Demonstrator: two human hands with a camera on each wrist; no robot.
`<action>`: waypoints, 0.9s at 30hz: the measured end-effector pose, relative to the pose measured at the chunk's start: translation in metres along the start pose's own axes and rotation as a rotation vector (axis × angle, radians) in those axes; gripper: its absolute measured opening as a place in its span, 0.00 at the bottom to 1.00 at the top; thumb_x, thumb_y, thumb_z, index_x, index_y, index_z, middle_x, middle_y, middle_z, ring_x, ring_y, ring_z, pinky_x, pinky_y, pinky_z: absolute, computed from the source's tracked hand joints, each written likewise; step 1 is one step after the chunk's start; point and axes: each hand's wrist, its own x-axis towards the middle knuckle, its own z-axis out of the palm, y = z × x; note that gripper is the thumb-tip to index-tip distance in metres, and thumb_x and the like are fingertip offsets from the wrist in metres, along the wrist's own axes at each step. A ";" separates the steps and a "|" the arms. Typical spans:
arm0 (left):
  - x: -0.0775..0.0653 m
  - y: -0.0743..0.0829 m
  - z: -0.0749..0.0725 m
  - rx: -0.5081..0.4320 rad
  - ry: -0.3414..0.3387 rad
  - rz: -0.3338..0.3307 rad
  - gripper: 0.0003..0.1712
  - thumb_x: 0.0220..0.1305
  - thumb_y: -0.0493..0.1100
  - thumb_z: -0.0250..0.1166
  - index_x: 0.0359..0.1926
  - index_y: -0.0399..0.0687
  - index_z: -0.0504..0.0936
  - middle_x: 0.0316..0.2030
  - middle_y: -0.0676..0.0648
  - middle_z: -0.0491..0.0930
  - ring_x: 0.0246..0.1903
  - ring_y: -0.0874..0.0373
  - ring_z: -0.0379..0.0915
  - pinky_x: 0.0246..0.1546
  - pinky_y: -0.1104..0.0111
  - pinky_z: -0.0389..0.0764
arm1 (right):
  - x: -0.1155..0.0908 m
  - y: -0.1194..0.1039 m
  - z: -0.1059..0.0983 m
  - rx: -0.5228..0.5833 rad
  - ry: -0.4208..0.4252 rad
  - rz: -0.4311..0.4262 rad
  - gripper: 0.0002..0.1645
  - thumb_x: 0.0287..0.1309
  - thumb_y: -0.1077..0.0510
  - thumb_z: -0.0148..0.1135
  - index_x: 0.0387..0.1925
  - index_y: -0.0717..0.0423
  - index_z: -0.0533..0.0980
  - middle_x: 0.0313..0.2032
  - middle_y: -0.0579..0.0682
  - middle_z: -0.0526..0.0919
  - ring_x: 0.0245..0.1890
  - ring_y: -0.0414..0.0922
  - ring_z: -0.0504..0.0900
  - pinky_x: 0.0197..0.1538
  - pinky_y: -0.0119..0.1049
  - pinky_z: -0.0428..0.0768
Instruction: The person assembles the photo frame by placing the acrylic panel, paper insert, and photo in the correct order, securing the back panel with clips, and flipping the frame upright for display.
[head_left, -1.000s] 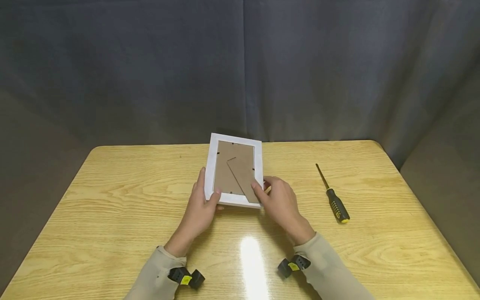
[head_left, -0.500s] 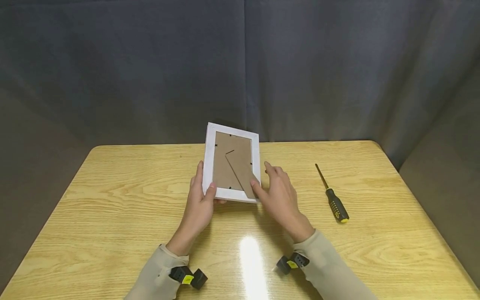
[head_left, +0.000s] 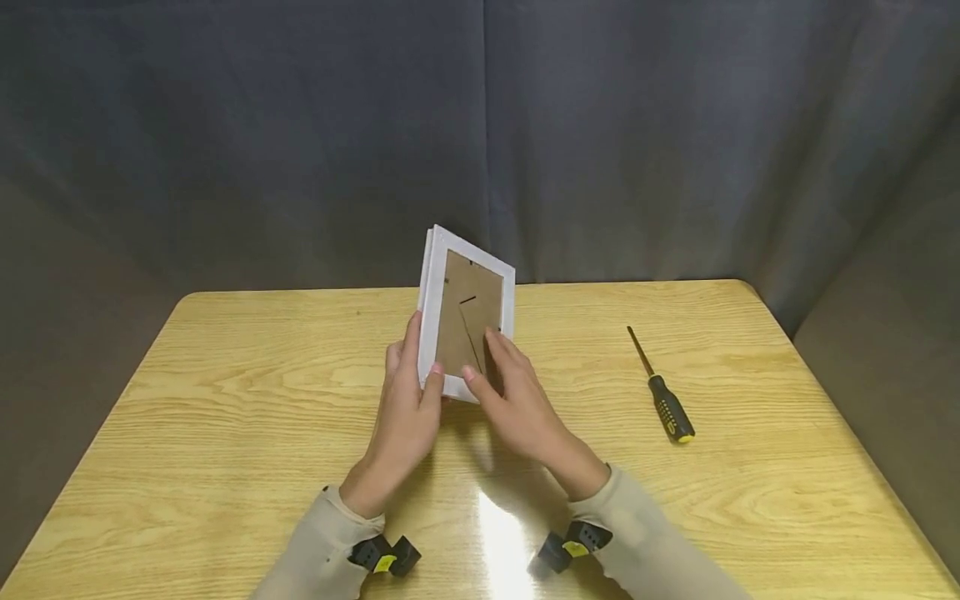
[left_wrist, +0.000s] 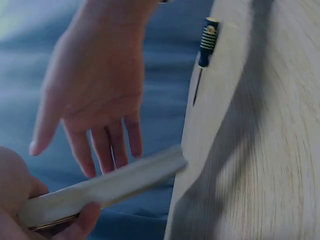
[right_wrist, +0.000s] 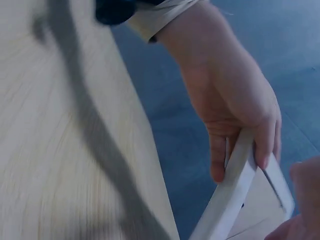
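Observation:
A white picture frame (head_left: 433, 308), its brown backing board (head_left: 454, 333) facing me, is held up over the table and tilted. My left hand (head_left: 405, 408) grips its lower left edge, thumb on the back and fingers behind. My right hand (head_left: 525, 400) has its fingers extended over the lower right of the backing, by the stand flap (head_left: 482, 318). In the left wrist view the frame (left_wrist: 110, 182) shows edge-on, with the right hand (left_wrist: 102, 85) palm toward it. The right wrist view shows the left hand (right_wrist: 235, 95) holding the frame (right_wrist: 227, 197).
A black and yellow screwdriver (head_left: 667, 402) lies on the wooden table (head_left: 225, 433) to the right, shaft pointing away. Dark grey curtains (head_left: 300, 142) hang behind the table and at its sides. Each sleeve carries a wrist camera (head_left: 382, 557).
The frame has risen and turned, so its left side edge shows. My right hand has left the frame's lower right corner and moved left over the backing, its fingers straightening.

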 end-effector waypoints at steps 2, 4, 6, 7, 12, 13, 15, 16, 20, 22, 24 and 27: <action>-0.001 0.002 0.003 0.088 0.018 0.082 0.37 0.69 0.39 0.48 0.75 0.56 0.45 0.54 0.39 0.63 0.44 0.50 0.72 0.34 0.64 0.80 | 0.001 -0.003 -0.001 0.073 -0.026 0.024 0.47 0.66 0.33 0.37 0.72 0.62 0.49 0.72 0.58 0.52 0.71 0.53 0.51 0.69 0.46 0.53; -0.002 0.005 0.005 0.163 0.036 0.150 0.37 0.69 0.38 0.47 0.75 0.55 0.46 0.53 0.39 0.64 0.37 0.53 0.74 0.28 0.68 0.79 | 0.003 -0.005 -0.002 0.160 -0.040 0.027 0.45 0.68 0.36 0.35 0.73 0.64 0.46 0.72 0.60 0.49 0.71 0.53 0.49 0.69 0.45 0.52; -0.003 0.008 0.007 0.232 0.054 0.199 0.36 0.70 0.39 0.47 0.75 0.52 0.46 0.53 0.39 0.65 0.29 0.57 0.72 0.21 0.71 0.76 | 0.004 -0.008 -0.003 0.240 -0.045 0.028 0.43 0.70 0.38 0.32 0.72 0.66 0.44 0.72 0.61 0.47 0.71 0.52 0.48 0.69 0.44 0.51; -0.004 0.010 0.008 0.264 0.063 0.217 0.36 0.70 0.39 0.47 0.75 0.50 0.45 0.53 0.39 0.66 0.25 0.59 0.70 0.18 0.72 0.74 | 0.005 -0.009 -0.004 0.294 -0.048 0.021 0.43 0.71 0.40 0.31 0.72 0.67 0.42 0.72 0.62 0.46 0.71 0.53 0.48 0.69 0.46 0.52; -0.007 0.018 0.010 0.411 0.089 0.298 0.37 0.69 0.40 0.49 0.74 0.41 0.47 0.55 0.38 0.68 0.18 0.62 0.64 0.12 0.74 0.66 | 0.005 -0.019 -0.010 0.554 -0.066 0.077 0.45 0.71 0.38 0.26 0.72 0.69 0.39 0.72 0.65 0.48 0.70 0.55 0.51 0.67 0.46 0.59; -0.008 0.019 0.011 0.432 0.093 0.315 0.37 0.68 0.41 0.50 0.74 0.42 0.48 0.55 0.39 0.69 0.18 0.62 0.64 0.11 0.74 0.65 | 0.005 -0.021 -0.011 0.616 -0.073 0.095 0.47 0.70 0.36 0.25 0.72 0.69 0.38 0.71 0.66 0.48 0.70 0.55 0.52 0.67 0.46 0.60; -0.009 0.022 0.012 0.470 0.099 0.361 0.36 0.67 0.40 0.51 0.74 0.42 0.51 0.55 0.40 0.70 0.17 0.62 0.62 0.10 0.74 0.63 | 0.005 -0.025 -0.013 0.724 -0.084 0.135 0.50 0.67 0.32 0.25 0.72 0.68 0.37 0.71 0.65 0.49 0.70 0.54 0.52 0.68 0.43 0.58; -0.009 0.023 0.012 0.488 0.100 0.386 0.36 0.66 0.40 0.52 0.73 0.43 0.53 0.55 0.41 0.71 0.18 0.62 0.63 0.09 0.74 0.63 | 0.005 -0.027 -0.014 0.781 -0.089 0.139 0.50 0.67 0.32 0.24 0.72 0.67 0.37 0.71 0.65 0.49 0.71 0.54 0.51 0.68 0.42 0.56; -0.012 0.026 0.012 0.592 0.101 0.512 0.36 0.62 0.40 0.58 0.71 0.46 0.60 0.53 0.44 0.74 0.26 0.57 0.74 0.12 0.71 0.71 | 0.006 -0.031 -0.016 0.985 -0.101 0.154 0.50 0.65 0.30 0.23 0.74 0.61 0.36 0.73 0.61 0.45 0.72 0.53 0.47 0.70 0.42 0.51; -0.012 0.028 0.012 0.636 0.092 0.565 0.35 0.60 0.41 0.60 0.69 0.48 0.64 0.52 0.46 0.76 0.32 0.56 0.77 0.15 0.69 0.75 | 0.007 -0.031 -0.017 1.085 -0.094 0.170 0.47 0.66 0.31 0.24 0.75 0.55 0.35 0.74 0.57 0.43 0.72 0.52 0.46 0.70 0.41 0.49; -0.012 0.029 0.011 0.665 0.078 0.606 0.33 0.59 0.41 0.61 0.67 0.50 0.68 0.51 0.49 0.77 0.34 0.56 0.77 0.19 0.70 0.77 | 0.007 -0.030 -0.018 1.190 -0.077 0.217 0.44 0.67 0.32 0.27 0.75 0.48 0.34 0.74 0.55 0.41 0.72 0.51 0.45 0.70 0.42 0.50; -0.012 0.031 0.009 0.665 0.040 0.633 0.33 0.55 0.40 0.63 0.64 0.54 0.72 0.50 0.51 0.77 0.36 0.57 0.74 0.25 0.71 0.76 | 0.007 -0.028 -0.020 1.340 -0.040 0.286 0.39 0.69 0.36 0.30 0.75 0.41 0.36 0.74 0.51 0.44 0.72 0.50 0.47 0.69 0.43 0.53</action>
